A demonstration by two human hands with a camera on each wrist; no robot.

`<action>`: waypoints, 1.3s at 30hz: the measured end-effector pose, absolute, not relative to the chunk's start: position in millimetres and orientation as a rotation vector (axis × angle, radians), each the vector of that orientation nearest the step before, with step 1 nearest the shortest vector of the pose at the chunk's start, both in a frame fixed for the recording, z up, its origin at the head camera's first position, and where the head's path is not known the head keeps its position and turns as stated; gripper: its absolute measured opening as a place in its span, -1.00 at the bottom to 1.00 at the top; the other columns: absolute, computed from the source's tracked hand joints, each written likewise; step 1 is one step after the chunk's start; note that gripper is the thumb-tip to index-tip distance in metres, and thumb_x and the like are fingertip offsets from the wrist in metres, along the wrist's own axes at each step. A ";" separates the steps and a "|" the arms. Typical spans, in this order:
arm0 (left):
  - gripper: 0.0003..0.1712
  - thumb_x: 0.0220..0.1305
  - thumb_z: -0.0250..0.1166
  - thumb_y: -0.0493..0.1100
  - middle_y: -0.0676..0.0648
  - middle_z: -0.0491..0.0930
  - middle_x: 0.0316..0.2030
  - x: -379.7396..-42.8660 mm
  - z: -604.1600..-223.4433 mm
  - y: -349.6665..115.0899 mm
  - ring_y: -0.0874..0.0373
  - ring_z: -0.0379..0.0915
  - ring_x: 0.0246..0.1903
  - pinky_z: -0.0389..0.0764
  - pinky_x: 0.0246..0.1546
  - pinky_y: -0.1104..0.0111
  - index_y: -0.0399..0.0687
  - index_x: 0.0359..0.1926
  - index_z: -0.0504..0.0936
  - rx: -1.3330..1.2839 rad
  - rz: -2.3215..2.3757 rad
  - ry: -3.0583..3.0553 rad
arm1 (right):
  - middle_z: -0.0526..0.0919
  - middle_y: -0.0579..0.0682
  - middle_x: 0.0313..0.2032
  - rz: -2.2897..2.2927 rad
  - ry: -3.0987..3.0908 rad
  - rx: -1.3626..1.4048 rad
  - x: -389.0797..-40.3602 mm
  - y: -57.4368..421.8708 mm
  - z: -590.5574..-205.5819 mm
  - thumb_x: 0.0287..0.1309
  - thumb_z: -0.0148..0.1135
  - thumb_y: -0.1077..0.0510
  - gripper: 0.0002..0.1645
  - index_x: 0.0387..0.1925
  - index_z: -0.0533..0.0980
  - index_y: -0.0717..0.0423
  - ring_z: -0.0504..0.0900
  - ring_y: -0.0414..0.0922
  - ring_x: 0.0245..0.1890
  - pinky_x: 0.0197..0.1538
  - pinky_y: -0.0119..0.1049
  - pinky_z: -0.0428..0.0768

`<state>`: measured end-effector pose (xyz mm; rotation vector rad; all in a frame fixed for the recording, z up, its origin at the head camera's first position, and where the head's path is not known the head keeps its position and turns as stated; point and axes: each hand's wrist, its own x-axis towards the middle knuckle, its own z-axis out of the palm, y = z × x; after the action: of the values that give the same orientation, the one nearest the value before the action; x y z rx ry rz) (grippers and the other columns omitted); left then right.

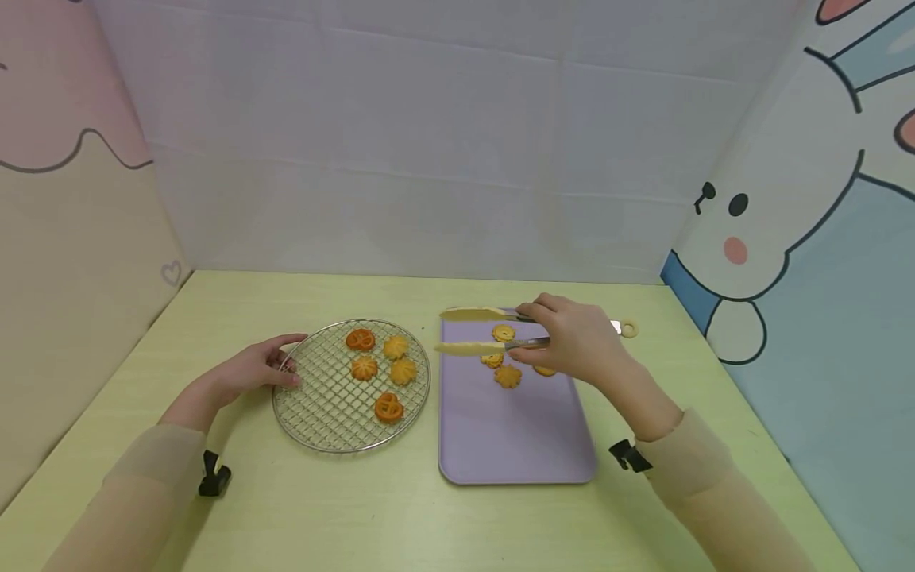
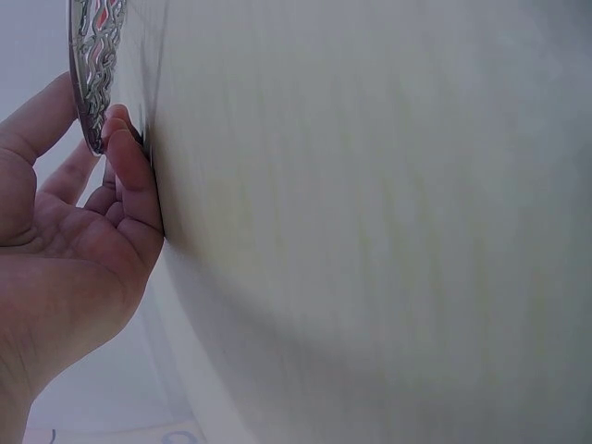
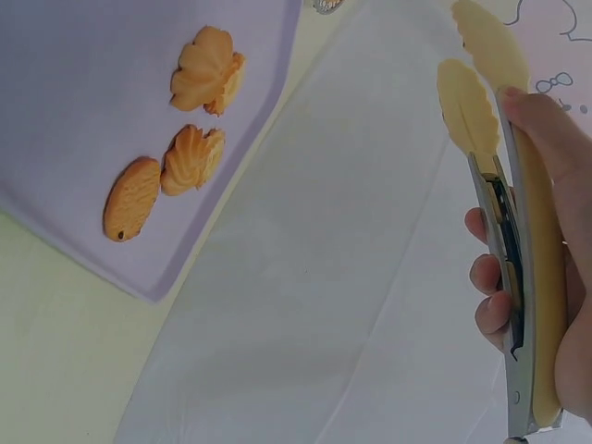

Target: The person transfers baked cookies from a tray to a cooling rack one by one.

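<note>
1. Risk: cookies (image 1: 508, 376) on the tray (image 1: 516, 437) may crumble or slip if the tongs (image 1: 472, 349) squeeze off-centre.
2. Appearance: golden, ridged — some flower-shaped; others sit on the rack (image 1: 329, 405), left of the tray.
3. Fingers: right hand (image 1: 575, 338) grips the tongs — tips apart, over the tray's left edge; left hand (image 1: 250, 369) holds the rack's rim.

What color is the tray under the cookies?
The tray is light purple, seen best in the head view.
</note>
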<state>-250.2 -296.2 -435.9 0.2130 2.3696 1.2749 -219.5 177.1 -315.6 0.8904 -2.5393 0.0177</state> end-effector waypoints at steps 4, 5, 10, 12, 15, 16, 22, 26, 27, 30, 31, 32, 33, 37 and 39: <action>-0.02 -0.04 0.36 -0.06 -0.14 0.33 -0.27 -250.9 -435.8 -296.4 0.10 0.24 -0.29 0.29 -0.26 0.36 0.00 0.35 0.01 0.225 1.265 2.377 | 0.54 -0.17 -0.35 0.016 -2.561 0.853 -214.8 186.8 -315.2 -0.35 0.30 -0.39 -0.27 -0.15 0.53 -0.04 0.51 -0.23 -0.51 -0.59 -0.32 0.40; -0.02 -0.04 0.36 -0.06 -0.13 0.33 -0.27 -251.1 -435.9 -296.2 0.10 0.24 -0.28 0.30 -0.26 0.37 0.01 0.35 0.01 0.218 1.264 2.376 | 0.54 -0.17 -0.35 0.013 -2.567 0.845 -213.6 188.9 -315.2 -0.35 0.30 -0.39 -0.27 -0.15 0.53 -0.03 0.50 -0.23 -0.51 -0.59 -0.33 0.40; -0.02 -0.05 0.37 -0.07 -0.13 0.33 -0.27 -252.3 -438.0 -296.2 0.09 0.25 -0.28 0.30 -0.24 0.35 0.04 0.34 0.02 0.196 1.261 2.377 | 0.54 -0.17 -0.37 0.017 -2.582 0.811 -208.9 199.3 -316.6 -0.34 0.31 -0.36 -0.28 -0.13 0.51 -0.04 0.47 -0.24 -0.53 -0.61 -0.36 0.36; -0.02 -0.05 0.37 -0.06 -0.13 0.33 -0.27 -252.5 -438.8 -296.3 0.09 0.25 -0.28 0.29 -0.24 0.34 0.03 0.34 0.02 0.199 1.259 2.380 | 0.54 -0.17 -0.37 0.022 -2.583 0.806 -207.6 203.6 -318.5 -0.33 0.30 -0.37 -0.28 -0.12 0.51 -0.04 0.46 -0.24 -0.54 -0.61 -0.37 0.35; -0.03 -0.05 0.37 -0.06 -0.12 0.33 -0.26 -252.3 -439.3 -296.3 0.10 0.25 -0.28 0.30 -0.24 0.35 0.03 0.34 0.03 0.196 1.262 2.381 | 0.53 -0.16 -0.38 0.022 -2.578 0.808 -205.6 209.8 -321.6 -0.30 0.25 -0.42 -0.26 -0.13 0.51 -0.05 0.45 -0.23 -0.54 -0.62 -0.39 0.33; -0.03 -0.05 0.37 -0.06 -0.12 0.33 -0.26 -252.2 -439.1 -296.5 0.10 0.25 -0.28 0.30 -0.24 0.35 0.01 0.34 0.03 0.202 1.261 2.381 | 0.53 -0.16 -0.39 0.024 -2.571 0.811 -205.1 211.9 -322.7 -0.31 0.25 -0.42 -0.26 -0.14 0.51 -0.05 0.45 -0.23 -0.55 -0.62 -0.40 0.32; -0.03 -0.04 0.36 -0.07 -0.14 0.32 -0.26 -249.7 -435.8 -295.8 0.09 0.24 -0.27 0.29 -0.25 0.37 0.00 0.34 0.02 0.211 1.277 2.368 | 0.55 -0.13 -0.40 0.049 -2.532 0.831 -201.9 223.4 -328.9 -0.41 0.38 -0.31 -0.30 -0.19 0.53 -0.02 0.46 -0.22 -0.57 -0.65 -0.40 0.30; -0.03 -0.03 0.36 -0.08 -0.14 0.32 -0.27 -248.7 -434.9 -295.9 0.10 0.23 -0.27 0.31 -0.26 0.39 -0.01 0.34 0.02 0.213 1.286 2.360 | 0.54 -0.13 -0.40 0.064 -2.539 0.823 -199.8 231.4 -334.4 -0.39 0.37 -0.32 -0.30 -0.18 0.52 -0.02 0.44 -0.23 -0.59 -0.66 -0.42 0.30; -0.03 -0.03 0.36 -0.09 -0.14 0.31 -0.27 -248.5 -434.8 -295.8 0.10 0.23 -0.28 0.31 -0.26 0.39 -0.01 0.34 0.02 0.213 1.287 2.358 | 0.54 -0.14 -0.40 0.069 -2.538 0.820 -199.4 233.8 -335.9 -0.36 0.34 -0.35 -0.30 -0.18 0.52 -0.03 0.44 -0.23 -0.59 -0.66 -0.42 0.30; -0.03 -0.04 0.36 -0.09 -0.13 0.31 -0.28 -248.2 -434.0 -295.3 0.11 0.23 -0.28 0.31 -0.27 0.40 -0.01 0.34 0.02 0.214 1.287 2.359 | 0.54 -0.15 -0.39 0.085 -2.517 0.814 -199.3 241.2 -341.6 -0.29 0.23 -0.44 -0.29 -0.18 0.52 -0.05 0.44 -0.24 -0.60 -0.67 -0.43 0.30; -0.03 -0.04 0.36 -0.09 -0.13 0.31 -0.28 -248.1 -433.7 -295.1 0.11 0.23 -0.29 0.31 -0.27 0.40 -0.01 0.34 0.02 0.214 1.287 2.360 | 0.54 -0.15 -0.40 0.092 -2.505 0.812 -199.4 243.4 -343.4 -0.29 0.23 -0.44 -0.29 -0.18 0.53 -0.05 0.45 -0.23 -0.60 -0.67 -0.42 0.30; -0.03 -0.04 0.37 -0.09 -0.13 0.31 -0.28 -248.0 -433.4 -294.9 0.11 0.23 -0.29 0.31 -0.27 0.40 -0.01 0.34 0.02 0.212 1.288 2.359 | 0.54 -0.15 -0.40 0.097 -2.494 0.811 -199.6 245.6 -345.5 -0.30 0.23 -0.44 -0.29 -0.18 0.53 -0.05 0.45 -0.23 -0.60 -0.68 -0.42 0.30; -0.03 -0.04 0.37 -0.09 -0.13 0.31 -0.28 -247.9 -433.1 -294.8 0.11 0.23 -0.28 0.30 -0.27 0.40 -0.01 0.34 0.02 0.211 1.287 2.360 | 0.54 -0.15 -0.41 0.107 -2.482 0.810 -199.9 247.5 -347.7 -0.33 0.27 -0.41 -0.30 -0.19 0.53 -0.05 0.45 -0.23 -0.61 -0.68 -0.42 0.29; -0.02 -0.05 0.37 -0.09 -0.14 0.31 -0.28 -248.0 -432.2 -294.8 0.10 0.22 -0.28 0.30 -0.28 0.39 -0.01 0.34 0.02 0.206 1.284 2.363 | 0.53 -0.16 -0.42 0.111 -2.468 0.802 -200.1 252.7 -356.4 -0.42 0.38 -0.31 -0.33 -0.21 0.54 -0.06 0.45 -0.23 -0.62 -0.69 -0.41 0.29; -0.02 -0.04 0.37 -0.09 -0.14 0.31 -0.27 -247.9 -431.7 -294.8 0.10 0.22 -0.28 0.30 -0.28 0.40 -0.01 0.34 0.02 0.205 1.284 2.363 | 0.54 -0.15 -0.41 0.105 -2.481 0.796 -199.8 253.9 -361.1 -0.45 0.41 -0.28 -0.33 -0.21 0.54 -0.06 0.45 -0.23 -0.63 -0.69 -0.41 0.29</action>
<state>-247.9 -294.8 -431.7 0.2050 2.3633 1.2840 -199.8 253.9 -361.1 0.7955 -2.4808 0.1046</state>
